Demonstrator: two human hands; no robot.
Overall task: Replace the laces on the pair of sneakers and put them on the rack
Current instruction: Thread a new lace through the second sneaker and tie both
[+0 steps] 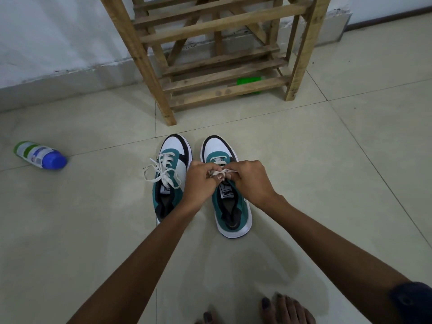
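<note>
Head view: looking down at 2 teal, white and black sneakers standing side by side on a pale tiled floor (304,160), toes pointing toward a wooden rack (217,54).

Left hand (201,183) and right hand (251,181) meeting over the right sneaker (231,213), both with fingers curled, pinching its white lace (221,172) just above the tongue. Lace bunching between the fingertips of the 2 hands, its exact shape there hard to make out.

Left sneaker (170,160) sitting just beside, partly covered by the left forearm, already carrying a tied white bow (161,175) with loops spreading outward to the left.

Rack standing against a light wall, near the sneakers' toes but not touching them, its slatted shelves showing nothing on top; something bright green (249,81) lying beneath the lowest slats.

Lying on its side well apart to the left: a bottle (41,155) with a blue cap and a green and white label.

Showing at the bottom edge: bare toes (282,307) with dark nail polish, and a dark sleeve (411,300) at the right arm.
</note>
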